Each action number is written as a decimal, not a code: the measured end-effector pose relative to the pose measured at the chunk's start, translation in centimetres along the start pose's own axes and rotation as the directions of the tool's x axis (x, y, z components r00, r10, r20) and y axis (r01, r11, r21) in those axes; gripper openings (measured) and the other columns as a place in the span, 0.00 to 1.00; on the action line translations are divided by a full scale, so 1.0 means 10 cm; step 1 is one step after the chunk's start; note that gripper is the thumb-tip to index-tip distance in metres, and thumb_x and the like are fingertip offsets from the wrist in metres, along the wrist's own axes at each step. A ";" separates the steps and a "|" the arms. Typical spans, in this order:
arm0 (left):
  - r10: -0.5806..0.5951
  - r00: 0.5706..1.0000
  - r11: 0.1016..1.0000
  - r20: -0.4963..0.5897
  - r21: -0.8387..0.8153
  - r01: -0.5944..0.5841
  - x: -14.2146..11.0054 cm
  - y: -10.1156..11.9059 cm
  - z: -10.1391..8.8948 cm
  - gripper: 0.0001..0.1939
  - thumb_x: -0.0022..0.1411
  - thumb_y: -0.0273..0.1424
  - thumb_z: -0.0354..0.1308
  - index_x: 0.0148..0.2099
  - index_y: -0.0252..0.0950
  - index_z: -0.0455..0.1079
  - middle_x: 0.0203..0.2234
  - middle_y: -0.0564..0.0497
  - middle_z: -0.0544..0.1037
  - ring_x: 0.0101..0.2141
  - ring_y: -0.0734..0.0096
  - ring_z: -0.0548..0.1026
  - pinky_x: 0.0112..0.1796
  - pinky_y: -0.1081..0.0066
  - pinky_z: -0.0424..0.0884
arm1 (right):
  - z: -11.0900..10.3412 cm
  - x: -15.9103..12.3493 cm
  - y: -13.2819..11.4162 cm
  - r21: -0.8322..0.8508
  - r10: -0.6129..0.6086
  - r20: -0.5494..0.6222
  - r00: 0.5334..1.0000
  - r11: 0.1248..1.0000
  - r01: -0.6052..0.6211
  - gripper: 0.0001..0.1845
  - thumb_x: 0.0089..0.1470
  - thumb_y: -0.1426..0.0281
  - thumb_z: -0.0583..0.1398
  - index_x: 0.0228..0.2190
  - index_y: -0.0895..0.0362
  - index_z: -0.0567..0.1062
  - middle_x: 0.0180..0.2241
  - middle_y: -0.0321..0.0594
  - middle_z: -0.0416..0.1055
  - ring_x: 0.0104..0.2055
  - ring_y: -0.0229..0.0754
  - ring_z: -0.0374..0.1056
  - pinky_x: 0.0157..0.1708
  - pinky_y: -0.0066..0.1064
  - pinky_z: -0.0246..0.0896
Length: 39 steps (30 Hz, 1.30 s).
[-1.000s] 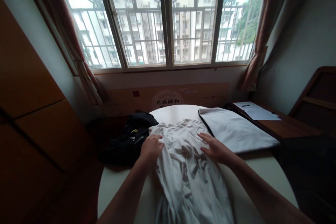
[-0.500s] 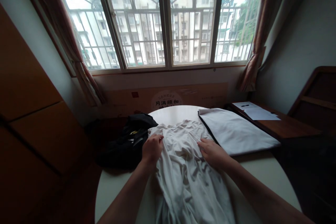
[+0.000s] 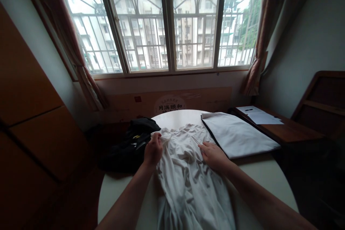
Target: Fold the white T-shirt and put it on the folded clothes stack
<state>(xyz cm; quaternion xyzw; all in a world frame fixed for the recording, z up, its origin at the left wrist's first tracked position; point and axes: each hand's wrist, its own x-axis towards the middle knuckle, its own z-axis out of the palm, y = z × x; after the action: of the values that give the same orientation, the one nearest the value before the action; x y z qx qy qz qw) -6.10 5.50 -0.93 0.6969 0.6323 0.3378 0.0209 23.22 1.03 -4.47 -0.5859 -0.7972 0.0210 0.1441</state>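
1. Two bare hands work at a pale garment (image 3: 185,161), which lies rumpled down the middle of a round white surface (image 3: 266,172), its neckline toward the far side and its lower part running to the near edge of view.
2. The left hand (image 3: 153,151) pinches the cloth at the garment's far left corner, thumb and fingers pressed together, with a bit of fabric lifted between them.
3. The right hand (image 3: 214,155) rests its fingertips on the garment's right side, fingers held close, where a thin crease runs off to the far left; whether the thumb closes on a fold I cannot tell.
4. To the left, a black bundle (image 3: 126,147) with a small yellow mark sits just beside the left hand, on the surface's edge.
5. To the right, a white flat piece (image 3: 239,136) with a dark edge lies just beside the garment.
6. Farther right, papers (image 3: 262,116) lie on a brown surface (image 3: 299,129).
7. At the far side, a barred window (image 3: 169,25) hangs between tied curtains (image 3: 258,75).
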 end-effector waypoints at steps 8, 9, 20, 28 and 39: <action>0.116 0.944 0.984 0.309 0.095 -0.152 -0.05 0.07 -0.02 0.16 0.64 0.25 0.54 0.52 0.38 0.75 0.46 0.44 0.82 0.48 0.59 0.79 0.47 0.68 0.69 | 0.01 0.00 -0.04 -0.034 0.009 -0.040 0.999 0.999 -0.011 0.23 0.62 0.72 0.53 0.55 0.58 0.77 0.53 0.53 0.75 0.55 0.53 0.70 0.57 0.38 0.58; 0.130 0.939 0.982 0.320 0.088 -0.166 -0.06 0.07 -0.02 0.16 0.64 0.25 0.55 0.52 0.38 0.76 0.47 0.44 0.82 0.49 0.59 0.79 0.48 0.68 0.69 | 0.01 0.00 -0.04 -0.041 0.008 -0.044 0.999 0.999 -0.010 0.23 0.62 0.72 0.53 0.55 0.58 0.77 0.53 0.53 0.75 0.55 0.53 0.70 0.56 0.38 0.59; 0.120 0.931 0.985 0.345 0.075 -0.155 -0.08 0.04 -0.02 0.19 0.59 0.27 0.62 0.54 0.36 0.75 0.48 0.42 0.81 0.50 0.54 0.78 0.50 0.64 0.69 | 0.04 0.01 -0.05 -0.032 0.002 -0.075 0.997 0.999 -0.005 0.23 0.62 0.73 0.53 0.55 0.57 0.77 0.51 0.51 0.76 0.54 0.52 0.70 0.56 0.37 0.59; 0.100 0.948 0.990 0.301 0.062 -0.124 -0.10 0.03 0.04 0.14 0.60 0.25 0.62 0.50 0.35 0.74 0.47 0.43 0.79 0.52 0.58 0.74 0.54 0.65 0.66 | 0.04 0.01 -0.04 -0.032 -0.009 -0.053 0.999 0.999 0.007 0.23 0.63 0.72 0.52 0.55 0.57 0.77 0.54 0.53 0.74 0.56 0.54 0.70 0.57 0.40 0.60; 0.040 0.969 0.994 0.242 0.091 -0.064 -0.08 0.04 -0.03 0.04 0.60 0.22 0.60 0.38 0.36 0.72 0.35 0.46 0.80 0.41 0.62 0.78 0.43 0.70 0.68 | 0.11 0.03 0.04 0.023 0.056 -0.013 0.998 0.998 -0.055 0.25 0.60 0.71 0.55 0.58 0.60 0.75 0.59 0.56 0.70 0.61 0.56 0.66 0.62 0.41 0.56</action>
<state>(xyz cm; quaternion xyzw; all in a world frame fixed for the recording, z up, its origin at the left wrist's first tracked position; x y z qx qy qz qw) -5.88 4.55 -0.83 0.7491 0.6225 0.2201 0.0541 23.23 1.59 -5.55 -0.6063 -0.7793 0.0301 0.1554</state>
